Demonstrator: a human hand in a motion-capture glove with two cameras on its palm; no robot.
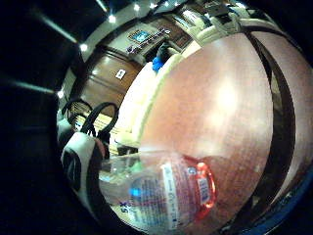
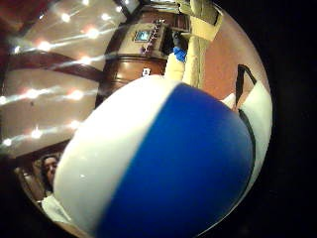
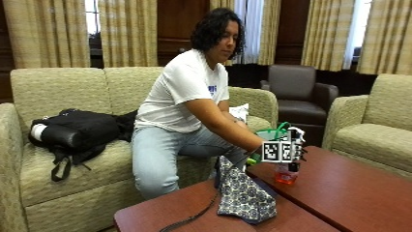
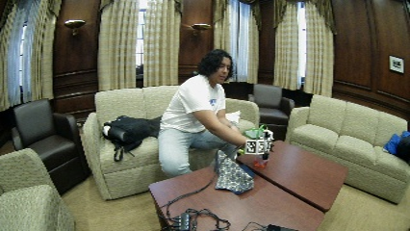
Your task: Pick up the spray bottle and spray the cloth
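Bottle stands on the tabletop near its sofa-side edge, right under my hand. I can't tell whether the fingers have closed on it; the marker block hides them. The cloth lies draped over that same edge, just beside it. My worry: if I lift without a real hold, the bottle tips or slides off, and the nozzle may face away from the cloth.

I see the person seated, leaning forward, with the right arm stretched down and out over the table's near edge. The gloved right hand hangs at the end of it, wrist lowered, its fingers curled round something beneath the palm.
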